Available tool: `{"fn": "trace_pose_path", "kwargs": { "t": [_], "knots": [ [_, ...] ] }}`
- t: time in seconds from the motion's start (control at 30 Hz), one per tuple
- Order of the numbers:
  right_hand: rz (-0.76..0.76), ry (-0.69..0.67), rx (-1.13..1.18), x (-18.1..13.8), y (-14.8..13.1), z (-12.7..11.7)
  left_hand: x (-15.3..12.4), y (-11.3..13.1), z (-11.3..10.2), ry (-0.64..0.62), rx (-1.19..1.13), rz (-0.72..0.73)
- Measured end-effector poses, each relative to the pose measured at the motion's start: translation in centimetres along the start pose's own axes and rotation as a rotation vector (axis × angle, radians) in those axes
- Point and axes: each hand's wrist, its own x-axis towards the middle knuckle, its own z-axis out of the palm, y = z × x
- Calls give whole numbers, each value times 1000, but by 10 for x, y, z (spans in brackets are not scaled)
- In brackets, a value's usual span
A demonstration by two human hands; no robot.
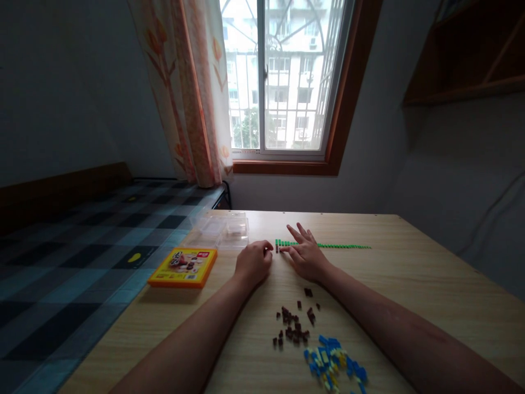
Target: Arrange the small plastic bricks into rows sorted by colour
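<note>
A long row of small green bricks (340, 246) lies across the wooden table (410, 273). At its left end stands a dark brown brick (277, 249). My right hand (305, 254) lies over the row's left end, fingers spread, forefinger touching next to the brown brick. Just left of that brick, my left hand (254, 261) rests on the table with fingers curled in; what it holds, if anything, is hidden. Nearer to me lie a scatter of dark brown bricks (294, 326) and a heap of blue and yellow bricks (334, 361).
A yellow box (183, 266) lies near the table's left edge, with a clear plastic tray (223, 231) behind it. A bed with a checked cover (82, 257) stands to the left. A window and a curtain are behind the table.
</note>
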Motion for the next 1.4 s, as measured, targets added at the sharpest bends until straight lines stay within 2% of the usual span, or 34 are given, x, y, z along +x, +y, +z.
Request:
{"fn": "trace_pose_path", "kwargs": {
  "t": [1.2,1.3,1.4],
  "knots": [
    [-22,-3,8,0,-1,-1,-2,3,-2,-22,27,14],
    [-25,21,34,0,0,-1,-2,2,0,-13,24,25],
    [-48,103,82,-1,3,0,-1,2,0,-17,19,24]
  ]
}}
